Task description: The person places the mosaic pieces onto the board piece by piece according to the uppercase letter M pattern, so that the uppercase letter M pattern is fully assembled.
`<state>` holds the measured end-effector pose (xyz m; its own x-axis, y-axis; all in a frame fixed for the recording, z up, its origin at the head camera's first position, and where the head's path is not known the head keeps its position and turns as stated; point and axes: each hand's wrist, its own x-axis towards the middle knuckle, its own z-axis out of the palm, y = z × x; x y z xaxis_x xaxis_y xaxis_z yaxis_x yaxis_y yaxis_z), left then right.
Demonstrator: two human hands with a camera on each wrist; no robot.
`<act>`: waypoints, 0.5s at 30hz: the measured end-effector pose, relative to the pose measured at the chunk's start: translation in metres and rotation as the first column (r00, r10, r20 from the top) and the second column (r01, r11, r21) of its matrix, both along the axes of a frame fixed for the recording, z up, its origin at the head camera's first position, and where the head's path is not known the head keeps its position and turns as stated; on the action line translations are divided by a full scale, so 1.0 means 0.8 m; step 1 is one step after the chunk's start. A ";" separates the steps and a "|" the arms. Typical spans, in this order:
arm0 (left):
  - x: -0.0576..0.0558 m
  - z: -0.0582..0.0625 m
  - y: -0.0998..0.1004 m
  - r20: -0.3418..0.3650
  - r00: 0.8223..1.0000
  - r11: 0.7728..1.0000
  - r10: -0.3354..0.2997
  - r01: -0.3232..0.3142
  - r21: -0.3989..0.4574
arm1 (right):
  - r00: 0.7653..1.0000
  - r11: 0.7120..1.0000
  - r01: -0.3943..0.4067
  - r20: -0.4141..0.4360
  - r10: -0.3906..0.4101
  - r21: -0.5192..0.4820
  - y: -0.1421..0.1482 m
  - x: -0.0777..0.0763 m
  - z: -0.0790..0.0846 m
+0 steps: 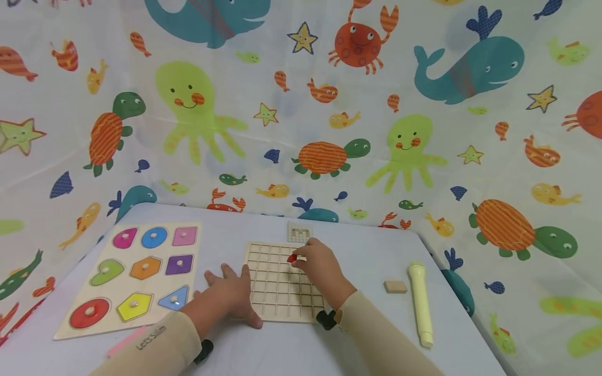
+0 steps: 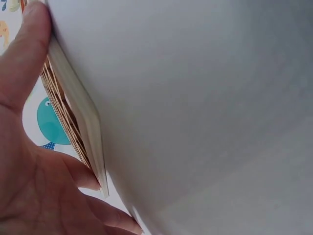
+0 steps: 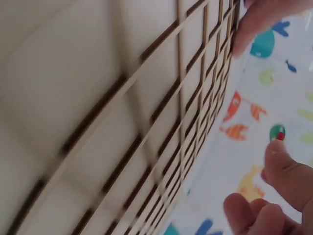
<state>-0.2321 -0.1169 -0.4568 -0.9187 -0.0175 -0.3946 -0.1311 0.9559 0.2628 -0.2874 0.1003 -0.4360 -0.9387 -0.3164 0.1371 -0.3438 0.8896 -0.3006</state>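
A square wooden grid board lies flat in the middle of the table. My left hand is spread at its left side, thumb by the near left corner; the left wrist view has the thumb and fingers against the board's edge. Above the far part of the grid, my right hand pinches a small red piece between thumb and forefinger. Only a bit of the red piece shows past the thumb in the right wrist view; its exact shape is hidden.
On the left lies a peg puzzle board with colored shapes, and a pink stick near it. Behind the grid sits a small pale tray. A wooden block and a pale yellow tube lie right. A sea-animal curtain surrounds the table.
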 end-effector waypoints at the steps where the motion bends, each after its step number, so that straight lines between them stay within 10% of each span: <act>1: -0.001 -0.001 0.000 -0.002 1.000 1.000 -0.001 0.001 -0.001 | 1.000 1.000 -0.005 0.009 0.005 0.012 -0.010 -0.002 0.001; 15: -0.002 -0.002 -0.002 0.016 1.000 1.000 0.010 -0.010 0.001 | 0.988 0.991 -0.038 0.152 0.018 0.130 -0.087 -0.035 -0.018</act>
